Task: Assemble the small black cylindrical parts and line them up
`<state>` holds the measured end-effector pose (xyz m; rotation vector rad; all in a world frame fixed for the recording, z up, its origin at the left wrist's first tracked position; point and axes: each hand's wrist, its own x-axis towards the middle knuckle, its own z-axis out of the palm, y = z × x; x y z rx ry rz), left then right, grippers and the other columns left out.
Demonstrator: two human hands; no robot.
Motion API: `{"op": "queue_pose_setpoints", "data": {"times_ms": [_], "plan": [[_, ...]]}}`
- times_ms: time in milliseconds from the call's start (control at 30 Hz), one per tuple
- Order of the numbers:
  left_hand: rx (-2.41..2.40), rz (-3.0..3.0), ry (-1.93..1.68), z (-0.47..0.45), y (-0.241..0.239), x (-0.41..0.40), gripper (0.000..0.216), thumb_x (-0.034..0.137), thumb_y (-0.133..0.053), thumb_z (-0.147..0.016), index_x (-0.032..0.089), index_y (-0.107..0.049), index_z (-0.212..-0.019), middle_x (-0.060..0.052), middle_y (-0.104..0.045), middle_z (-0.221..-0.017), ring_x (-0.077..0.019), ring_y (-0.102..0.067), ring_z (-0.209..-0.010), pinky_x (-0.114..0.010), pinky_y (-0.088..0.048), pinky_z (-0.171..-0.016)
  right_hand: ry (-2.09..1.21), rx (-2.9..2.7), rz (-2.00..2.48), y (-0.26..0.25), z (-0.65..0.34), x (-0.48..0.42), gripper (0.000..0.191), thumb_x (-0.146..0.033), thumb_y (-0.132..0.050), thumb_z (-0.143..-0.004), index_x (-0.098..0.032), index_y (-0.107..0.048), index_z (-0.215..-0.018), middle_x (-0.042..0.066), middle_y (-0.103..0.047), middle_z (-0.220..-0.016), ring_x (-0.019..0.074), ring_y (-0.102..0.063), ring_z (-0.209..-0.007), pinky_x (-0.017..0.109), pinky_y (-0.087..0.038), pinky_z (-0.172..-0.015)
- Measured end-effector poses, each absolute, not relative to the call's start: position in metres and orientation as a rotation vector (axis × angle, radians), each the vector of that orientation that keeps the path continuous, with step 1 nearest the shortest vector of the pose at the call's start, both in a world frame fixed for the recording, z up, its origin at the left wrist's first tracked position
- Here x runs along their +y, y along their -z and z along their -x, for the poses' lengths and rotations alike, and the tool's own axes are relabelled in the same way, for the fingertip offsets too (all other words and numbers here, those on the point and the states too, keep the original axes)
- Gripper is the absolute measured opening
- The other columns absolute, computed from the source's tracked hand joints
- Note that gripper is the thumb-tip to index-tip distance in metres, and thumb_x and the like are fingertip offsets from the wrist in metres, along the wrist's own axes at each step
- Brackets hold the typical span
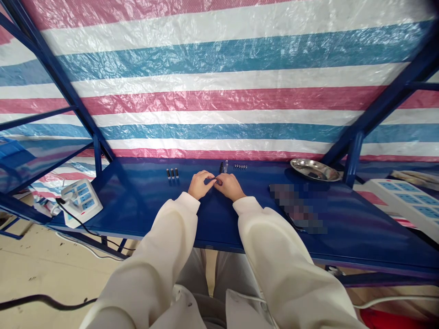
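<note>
Over the middle of the shelf, my left hand (200, 184) and my right hand (229, 185) meet at the fingertips. Thumb and forefinger are pinched on each side. Something small and dark seems to be between them, too small to make out. To the left of my hands stand three small black cylinders (172, 173) with pale lower ends. Just beyond my right hand are a small black piece (221, 167) and a clear piece (226, 165), partly hidden by the fingers. Farther right lies a row of several tiny shiny metal pieces (240, 167).
The blue metal shelf (137, 201) has a striped plastic sheet (219, 100) behind it. A round metal dish (314, 170) sits at the back right, with a blurred-out object (297, 208) nearer me. Power strips stand at the left (82, 203) and far right (408, 201).
</note>
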<state>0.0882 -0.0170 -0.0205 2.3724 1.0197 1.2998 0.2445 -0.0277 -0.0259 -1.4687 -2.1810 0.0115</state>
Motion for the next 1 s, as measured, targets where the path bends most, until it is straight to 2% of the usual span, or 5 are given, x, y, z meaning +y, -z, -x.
{"op": "queue_pose_setpoints", "data": {"times_ms": [267,533,667,767,1000], "plan": [[1.137,-2.423,-1.164,-0.088,0.015,-0.021,0.006,0.023,-0.06,-0.079,0.019,-0.062,-0.081,-0.003,-0.065,-0.084,-0.0161,-0.06,-0.083,-0.031,-0.046,-0.079,-0.026,-2.177,1.466,0.027,-0.244,-0.028,0.017,-0.022,-0.052,-0.078,-0.017,-0.053,-0.062,0.002,-0.057,-0.065,0.0131,-0.05,-0.065,0.026,-0.024,-0.063],[1.241,-2.707,-0.738,-0.086,-0.022,-0.023,0.004,0.02,-0.062,-0.076,0.019,-0.064,-0.079,-0.004,-0.065,-0.086,-0.0208,-0.057,-0.088,-0.036,-0.039,-0.08,-0.064,-2.152,1.452,0.025,-0.242,-0.029,0.018,-0.024,-0.054,-0.078,-0.017,-0.055,-0.062,0.001,-0.057,-0.065,0.0119,-0.05,-0.061,0.025,-0.026,-0.061],[1.146,-2.865,-0.546,-0.075,-0.053,-0.008,0.001,0.017,-0.064,-0.071,0.017,-0.064,-0.073,-0.005,-0.064,-0.089,-0.0232,-0.054,-0.094,-0.037,-0.035,-0.083,-0.17,-2.095,1.386,0.025,-0.24,-0.03,0.01,-0.024,-0.055,-0.079,-0.017,-0.062,-0.081,-0.001,-0.058,-0.067,0.0117,-0.051,-0.061,0.024,-0.032,-0.063],[1.177,-2.88,-0.442,-0.058,-0.076,0.01,0.004,0.016,-0.066,-0.069,0.017,-0.064,-0.072,-0.005,-0.063,-0.089,-0.0245,-0.053,-0.096,-0.039,-0.03,-0.088,-0.252,-2.063,1.391,0.026,-0.24,-0.03,0.022,-0.024,-0.057,-0.079,-0.017,-0.061,-0.099,-0.002,-0.059,-0.067,0.0114,-0.053,-0.061,0.024,-0.036,-0.064],[1.48,-2.822,-0.083,-0.015,-0.092,0.04,0.006,0.015,-0.069,-0.06,0.014,-0.064,-0.062,-0.008,-0.063,-0.081,-0.0282,-0.05,-0.096,-0.045,-0.028,-0.091,-0.307,-2.092,1.407,0.031,-0.242,-0.029,0.022,-0.025,-0.055,-0.08,-0.018,-0.063,-0.099,-0.001,-0.061,-0.07,0.0116,-0.053,-0.06,0.024,-0.04,-0.063]]}}
